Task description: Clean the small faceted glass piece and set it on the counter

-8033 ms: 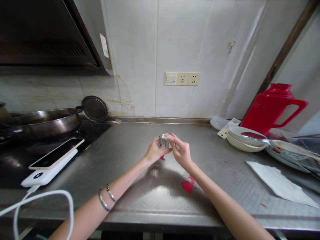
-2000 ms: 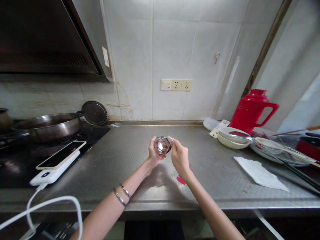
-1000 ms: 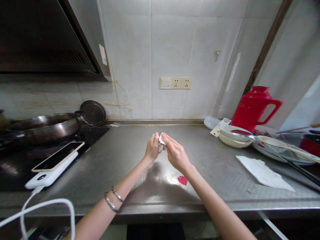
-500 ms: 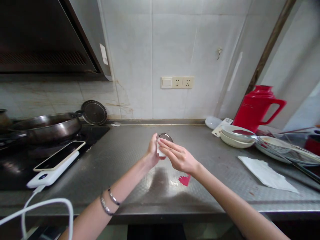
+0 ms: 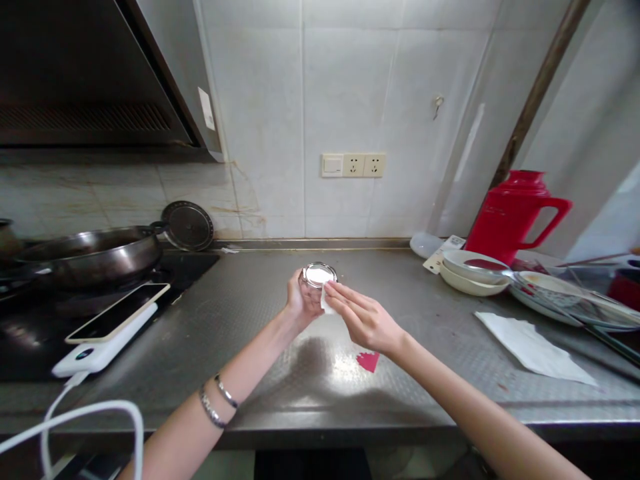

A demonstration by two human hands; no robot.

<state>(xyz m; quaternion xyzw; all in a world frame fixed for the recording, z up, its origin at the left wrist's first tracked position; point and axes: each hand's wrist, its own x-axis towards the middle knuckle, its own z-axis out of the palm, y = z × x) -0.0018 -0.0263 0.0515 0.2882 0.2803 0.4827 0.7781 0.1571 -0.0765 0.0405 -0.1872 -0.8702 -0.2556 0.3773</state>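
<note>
Bare forearms (image 5: 261,352), left one wearing a textured silvery bracelet (image 5: 211,411), a slimmer silvery bangle (image 5: 226,394)

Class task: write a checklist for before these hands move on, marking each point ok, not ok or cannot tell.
1. Left hand supporting the glass: ok.
2. Right hand keeping the tissue against the glass: ok.
3. Flat paper lying on the counter, not under the hands: ok.
4. Phone well away from the hob: not ok, it lies at the hob's edge.
5. Glass fully dry: cannot tell.
</note>
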